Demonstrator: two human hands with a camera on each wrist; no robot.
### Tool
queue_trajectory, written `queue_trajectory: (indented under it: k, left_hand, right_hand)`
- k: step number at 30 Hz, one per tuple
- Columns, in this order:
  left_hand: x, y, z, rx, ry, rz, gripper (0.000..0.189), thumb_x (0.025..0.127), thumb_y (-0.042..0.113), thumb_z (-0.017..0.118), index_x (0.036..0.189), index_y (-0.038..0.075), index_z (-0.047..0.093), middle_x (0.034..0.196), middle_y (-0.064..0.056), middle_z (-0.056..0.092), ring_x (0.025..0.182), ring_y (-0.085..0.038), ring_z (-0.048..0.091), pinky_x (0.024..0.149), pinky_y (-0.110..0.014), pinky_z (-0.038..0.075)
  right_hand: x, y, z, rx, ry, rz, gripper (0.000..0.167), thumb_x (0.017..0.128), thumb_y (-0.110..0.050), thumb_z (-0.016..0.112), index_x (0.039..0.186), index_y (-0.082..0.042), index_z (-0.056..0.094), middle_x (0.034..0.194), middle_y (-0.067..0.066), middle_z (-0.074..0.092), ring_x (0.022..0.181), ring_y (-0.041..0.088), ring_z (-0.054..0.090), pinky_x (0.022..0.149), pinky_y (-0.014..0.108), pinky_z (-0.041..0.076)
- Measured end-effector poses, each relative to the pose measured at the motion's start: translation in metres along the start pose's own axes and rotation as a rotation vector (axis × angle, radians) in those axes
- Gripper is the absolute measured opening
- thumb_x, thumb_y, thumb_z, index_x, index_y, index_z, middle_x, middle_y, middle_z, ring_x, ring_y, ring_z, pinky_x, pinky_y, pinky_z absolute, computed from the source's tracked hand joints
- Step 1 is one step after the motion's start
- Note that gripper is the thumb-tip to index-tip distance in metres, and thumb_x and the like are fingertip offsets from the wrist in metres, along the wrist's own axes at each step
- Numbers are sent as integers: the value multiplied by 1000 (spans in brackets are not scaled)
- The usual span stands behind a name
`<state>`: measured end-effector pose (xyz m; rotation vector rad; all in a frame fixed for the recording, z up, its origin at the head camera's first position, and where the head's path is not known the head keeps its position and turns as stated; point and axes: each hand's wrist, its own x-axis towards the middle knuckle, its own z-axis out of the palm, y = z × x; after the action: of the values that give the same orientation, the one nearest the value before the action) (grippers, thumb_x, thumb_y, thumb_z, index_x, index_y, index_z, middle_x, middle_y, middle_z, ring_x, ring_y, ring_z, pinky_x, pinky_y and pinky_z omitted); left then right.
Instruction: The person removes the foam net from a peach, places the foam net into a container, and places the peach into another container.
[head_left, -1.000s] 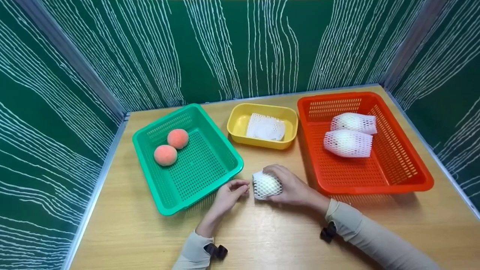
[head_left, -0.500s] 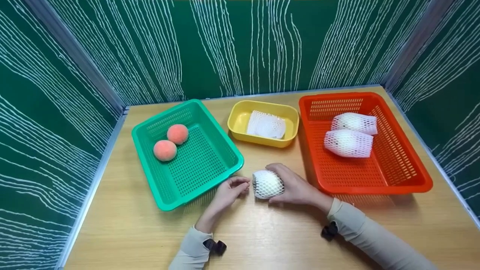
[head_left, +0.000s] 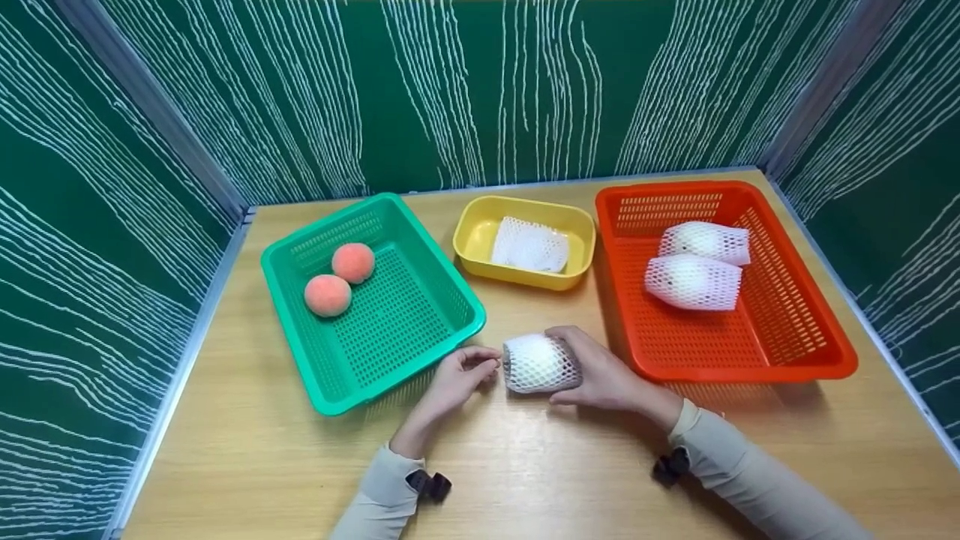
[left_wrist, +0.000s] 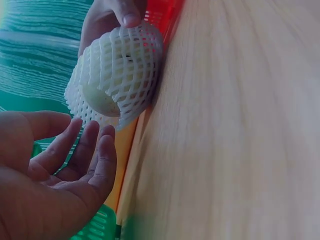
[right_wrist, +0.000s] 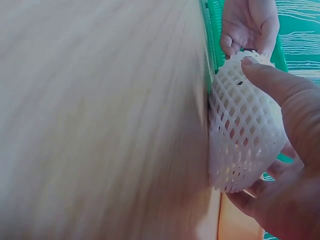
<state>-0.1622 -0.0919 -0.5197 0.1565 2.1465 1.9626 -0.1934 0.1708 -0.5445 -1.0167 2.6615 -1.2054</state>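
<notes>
On the table between my hands lies a pale round fruit [left_wrist: 100, 100] inside a white foam net sleeve [head_left: 536, 365]. My right hand [head_left: 600, 375] grips the sleeve from the right; in the right wrist view its thumb [right_wrist: 270, 80] lies along the net and its fingers are on the other side. Part of the fruit shows bare at the sleeve's open left end in the left wrist view. My left hand [head_left: 459, 379] is close to that end, fingers loosely bent and holding nothing. Whether its fingertips touch the net, I cannot tell.
Left stands a green basket [head_left: 480, 311] with two peaches [head_left: 328, 295]. A yellow tray [head_left: 517, 279] at the back holds white foam nets [head_left: 531, 245]. The red basket [head_left: 750, 371] on the right contains two netted fruits [head_left: 694, 282]. Green panels enclose the back and sides.
My right hand has shifted slightly to the right, and the sleeve now reaches further that way over the fruit. The left hand has stayed nearly in place.
</notes>
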Motion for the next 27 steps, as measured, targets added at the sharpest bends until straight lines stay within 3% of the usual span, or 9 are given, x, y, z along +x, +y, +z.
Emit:
queue_trajectory:
  k: [4, 9, 21, 27]
  left_hand:
    - [-7, 12, 0, 44, -4, 29, 21, 94, -3, 57, 110, -16, 61, 102, -27, 63, 95, -52, 56, 83, -58, 48]
    - [-9, 11, -1, 120, -47, 88, 20, 93, -4, 57, 109, -15, 62, 101, -32, 62, 88, -53, 57, 77, -58, 50]
    - [-9, 11, 0, 114, -85, 60, 21, 93, -5, 57, 112, -14, 61, 102, -34, 61, 87, -54, 58, 76, -60, 51]
    - [-9, 11, 1, 133, -84, 65, 20, 93, -5, 57, 111, -13, 62, 101, -32, 61, 87, -54, 58, 75, -60, 51]
  right_hand:
    - [-1, 2, 1, 0, 27, 13, 100, 59, -30, 94, 139, -4, 40, 134, 12, 50, 124, 27, 48, 107, 44, 35]
    - [0, 3, 2, 7, 30, 25, 100, 59, -32, 94, 139, -4, 40, 134, 13, 50, 123, 29, 48, 106, 45, 36]
    - [9, 0, 5, 49, -8, 44, 100, 60, -34, 93, 142, -11, 40, 135, 7, 50, 121, 24, 50, 104, 45, 38]
    - [15, 1, 11, 55, -4, 15, 89, 63, -28, 91, 138, -12, 46, 129, 2, 54, 116, 20, 53, 99, 44, 43]
